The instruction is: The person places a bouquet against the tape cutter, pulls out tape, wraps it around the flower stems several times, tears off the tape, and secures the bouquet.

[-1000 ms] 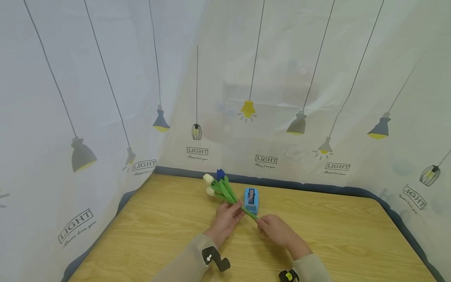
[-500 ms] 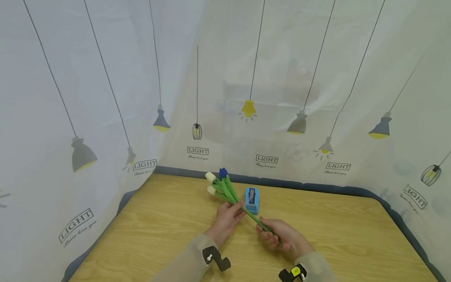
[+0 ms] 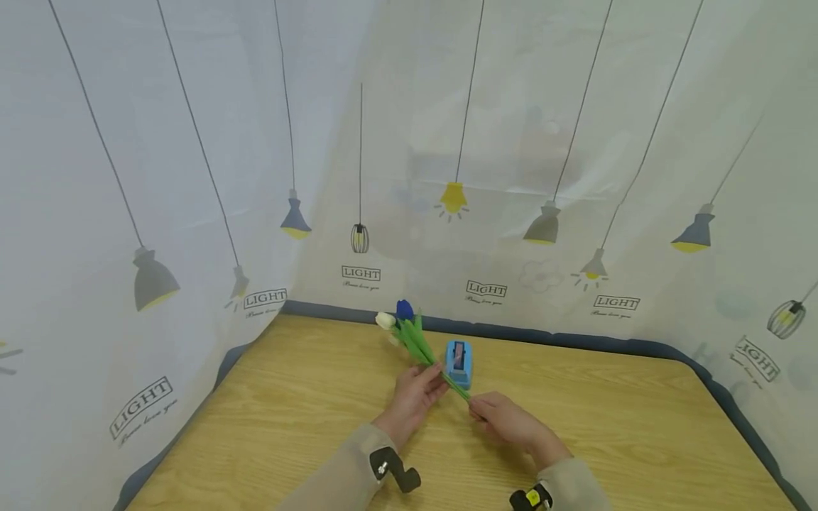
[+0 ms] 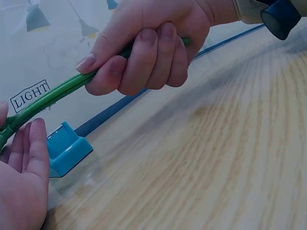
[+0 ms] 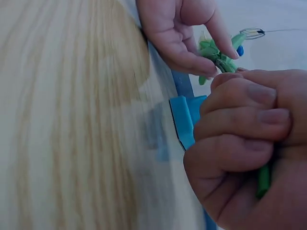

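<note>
A small bunch of artificial tulips is held slantwise over the table, with a blue tulip and a white tulip at its far end. My left hand pinches the green stems just below the leaves, between thumb and fingers. Lower down, my right hand grips the stem ends; in the right wrist view its curled fingers hide most of them. Behind the stems, close to my left fingertips, stands a light blue tape dispenser, with a serrated edge visible in the left wrist view.
The wooden table spreads to both sides of my hands. A white curtain printed with lamps hangs round its back and sides, with a dark blue border along the table edge.
My right hand has turned, first showing the stems across its fingers and now closed over their ends. The bunch has rotated, so the lower white tulip is mostly hidden. The left hand has hardly moved.
</note>
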A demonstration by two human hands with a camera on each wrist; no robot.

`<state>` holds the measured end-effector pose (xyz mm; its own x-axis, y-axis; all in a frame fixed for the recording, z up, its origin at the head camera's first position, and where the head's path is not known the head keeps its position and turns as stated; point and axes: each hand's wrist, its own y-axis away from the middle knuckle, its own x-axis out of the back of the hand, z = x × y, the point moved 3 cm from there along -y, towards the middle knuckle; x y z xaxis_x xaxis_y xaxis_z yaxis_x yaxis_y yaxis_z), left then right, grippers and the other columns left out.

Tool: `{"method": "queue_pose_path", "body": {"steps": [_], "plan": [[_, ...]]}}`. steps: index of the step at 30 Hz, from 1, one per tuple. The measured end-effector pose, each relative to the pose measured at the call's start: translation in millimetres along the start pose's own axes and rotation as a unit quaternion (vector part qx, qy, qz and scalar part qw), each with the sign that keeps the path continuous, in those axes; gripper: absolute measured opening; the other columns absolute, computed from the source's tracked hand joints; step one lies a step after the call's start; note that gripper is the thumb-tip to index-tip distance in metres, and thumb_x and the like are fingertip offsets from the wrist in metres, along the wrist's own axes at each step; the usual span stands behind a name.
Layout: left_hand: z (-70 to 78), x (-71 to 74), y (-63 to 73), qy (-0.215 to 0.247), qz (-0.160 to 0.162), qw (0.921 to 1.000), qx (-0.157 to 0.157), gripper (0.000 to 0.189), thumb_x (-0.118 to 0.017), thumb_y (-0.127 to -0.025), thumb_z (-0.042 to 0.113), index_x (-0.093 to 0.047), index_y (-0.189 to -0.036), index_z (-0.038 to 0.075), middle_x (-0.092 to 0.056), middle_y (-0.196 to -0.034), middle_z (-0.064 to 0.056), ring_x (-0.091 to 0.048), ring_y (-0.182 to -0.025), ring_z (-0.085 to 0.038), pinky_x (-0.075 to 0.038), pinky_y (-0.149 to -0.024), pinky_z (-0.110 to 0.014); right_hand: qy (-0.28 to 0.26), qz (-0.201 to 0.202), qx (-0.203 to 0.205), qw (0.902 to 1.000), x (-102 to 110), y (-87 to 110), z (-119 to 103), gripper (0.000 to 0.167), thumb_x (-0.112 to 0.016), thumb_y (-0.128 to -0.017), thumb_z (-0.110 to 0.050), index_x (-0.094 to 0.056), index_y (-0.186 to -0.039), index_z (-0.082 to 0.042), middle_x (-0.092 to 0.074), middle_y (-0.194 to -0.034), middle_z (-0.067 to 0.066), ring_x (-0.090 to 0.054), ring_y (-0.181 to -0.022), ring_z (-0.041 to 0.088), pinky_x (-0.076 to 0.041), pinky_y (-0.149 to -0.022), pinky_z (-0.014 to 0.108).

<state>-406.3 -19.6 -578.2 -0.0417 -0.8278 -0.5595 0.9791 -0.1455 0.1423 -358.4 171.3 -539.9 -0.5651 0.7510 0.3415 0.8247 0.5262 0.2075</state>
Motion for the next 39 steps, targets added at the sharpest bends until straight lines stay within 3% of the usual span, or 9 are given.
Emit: {"method": "queue_pose_path", "body": {"steps": [3,8,16,22,28,30,34,36,39], "plan": [[0.9,-1.1,1.4,-0.007,-0.004,1.0000,0.001,0.019,-0.070,-0.104,0.013,-0.064,-0.118,0.002,-0.074,-0.101,-0.002,-0.073,-0.093,-0.011,-0.064,-0.087,-0.025,0.120,0.046,0.016,0.9916,2.7,-0.7,-3.8,0.048,-0.041,-0.116,-0.027,-0.053,-0.082,0.005,-0.041,-0.060,-0.005,-0.033,-0.049,0.009,-0.032,-0.048,0.023],[1.4,-1.2,2.8,-0.013,-0.008,0.9999,0.001,0.024,-0.067,-0.105,0.012,-0.062,-0.123,-0.003,-0.073,-0.103,-0.003,-0.073,-0.091,-0.010,-0.063,-0.086,-0.024,0.272,0.103,0.046,0.9557,3.7,-1.7,-9.5,0.041,-0.048,-0.114,-0.024,-0.055,-0.075,-0.011,-0.043,-0.062,-0.006,-0.038,-0.055,0.009,-0.036,-0.054,0.025],[1.7,-0.8,2.9,-0.021,-0.003,0.9998,0.001,0.015,-0.068,-0.105,0.012,-0.065,-0.117,0.002,-0.070,-0.100,0.000,-0.072,-0.091,-0.010,-0.064,-0.087,-0.024,0.367,0.130,0.064,0.9187,3.1,-2.5,-14.0,0.037,-0.054,-0.112,-0.021,-0.054,-0.075,-0.016,-0.041,-0.063,-0.008,-0.041,-0.059,0.008,-0.039,-0.058,0.027],[2.1,-1.7,2.7,-0.022,0.005,0.9998,0.000,0.015,-0.068,-0.105,0.010,-0.065,-0.117,0.001,-0.070,-0.097,0.000,-0.072,-0.089,-0.010,-0.064,-0.085,-0.023,0.388,0.141,0.075,0.9078,1.6,-2.0,-16.1,0.037,-0.055,-0.111,-0.019,-0.052,-0.075,-0.017,-0.041,-0.063,-0.008,-0.040,-0.058,0.008,-0.039,-0.058,0.027],[0.7,-0.9,0.3,-0.030,0.017,0.9994,0.001,0.027,-0.068,-0.104,0.010,-0.062,-0.126,-0.005,-0.069,-0.097,0.000,-0.070,-0.089,-0.010,-0.063,-0.084,-0.023,0.334,0.135,0.054,0.9315,-5.6,-1.0,-20.1,0.043,-0.053,-0.112,-0.023,-0.056,-0.069,-0.017,-0.043,-0.059,-0.008,-0.038,-0.053,0.008,-0.035,-0.052,0.025],[0.1,-0.3,-0.7,-0.036,0.018,0.9992,0.001,0.032,-0.069,-0.104,0.010,-0.060,-0.129,-0.007,-0.069,-0.098,0.000,-0.069,-0.089,-0.011,-0.063,-0.084,-0.023,0.288,0.118,0.039,0.9496,-7.7,-0.9,-19.3,0.044,-0.050,-0.113,-0.024,-0.061,-0.070,-0.014,-0.046,-0.057,-0.008,-0.039,-0.050,0.008,-0.035,-0.049,0.025],[-1.0,0.1,-1.1,-0.042,0.017,0.9989,-0.004,0.034,-0.071,-0.103,0.011,-0.060,-0.129,-0.008,-0.069,-0.098,0.000,-0.069,-0.088,-0.011,-0.063,-0.084,-0.023,0.106,0.067,-0.010,0.9921,-8.5,0.7,-11.7,0.050,-0.041,-0.115,-0.032,-0.070,-0.085,-0.004,-0.054,-0.056,-0.005,-0.045,-0.047,0.007,-0.037,-0.046,0.022],[-1.8,0.1,-1.2,-0.044,0.014,0.9989,-0.005,0.031,-0.070,-0.103,0.010,-0.061,-0.127,-0.007,-0.069,-0.098,0.000,-0.069,-0.088,-0.011,-0.063,-0.083,-0.023,0.003,0.041,-0.053,0.9977,-8.3,1.9,-4.6,0.057,-0.037,-0.116,-0.041,-0.072,-0.093,-0.002,-0.056,-0.058,-0.005,-0.047,-0.046,0.005,-0.039,-0.045,0.020],[-3.0,0.0,-1.3,-0.046,0.009,0.9989,-0.006,0.028,-0.068,-0.104,0.009,-0.061,-0.127,-0.007,-0.068,-0.098,0.000,-0.069,-0.089,-0.011,-0.063,-0.084,-0.023,-0.113,0.012,-0.102,0.9882,-9.5,3.5,3.8,0.062,-0.036,-0.114,-0.051,-0.073,-0.100,-0.003,-0.057,-0.060,-0.008,-0.047,-0.047,0.000,-0.040,-0.045,0.016]]}}
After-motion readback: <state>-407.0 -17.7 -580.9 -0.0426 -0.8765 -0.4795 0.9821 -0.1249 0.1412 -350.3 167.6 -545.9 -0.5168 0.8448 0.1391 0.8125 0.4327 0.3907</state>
